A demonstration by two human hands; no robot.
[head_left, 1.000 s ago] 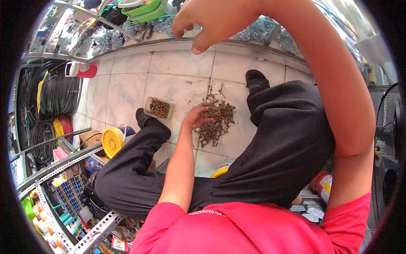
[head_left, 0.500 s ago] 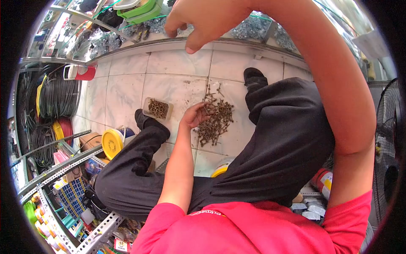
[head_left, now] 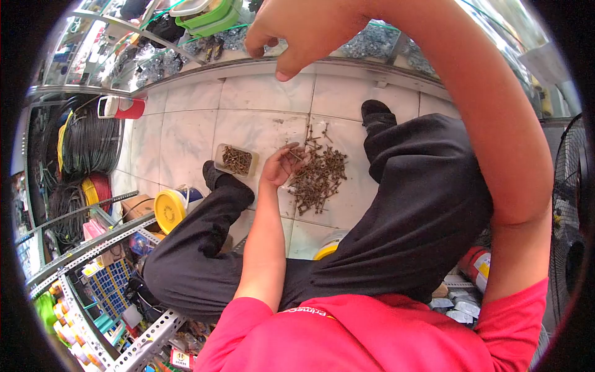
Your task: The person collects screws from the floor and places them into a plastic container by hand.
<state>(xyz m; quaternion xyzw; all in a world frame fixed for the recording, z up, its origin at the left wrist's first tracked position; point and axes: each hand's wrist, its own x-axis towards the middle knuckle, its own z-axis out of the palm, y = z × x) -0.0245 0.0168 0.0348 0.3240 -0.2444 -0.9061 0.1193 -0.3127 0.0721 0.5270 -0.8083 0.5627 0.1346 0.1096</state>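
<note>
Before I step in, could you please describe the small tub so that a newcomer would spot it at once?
On the pale tiled floor, find the person's left shoe. The small, squarish, see-through tub sits just beyond its toe, with brown screws inside. Unlike the loose pile on the other side of the left hand, its screws are boxed in by walls.

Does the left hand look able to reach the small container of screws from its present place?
Probably yes. The left hand is palm up beside the screw pile, and the container is close by, open on top. Only bare floor tile seems to lie between them.
</note>
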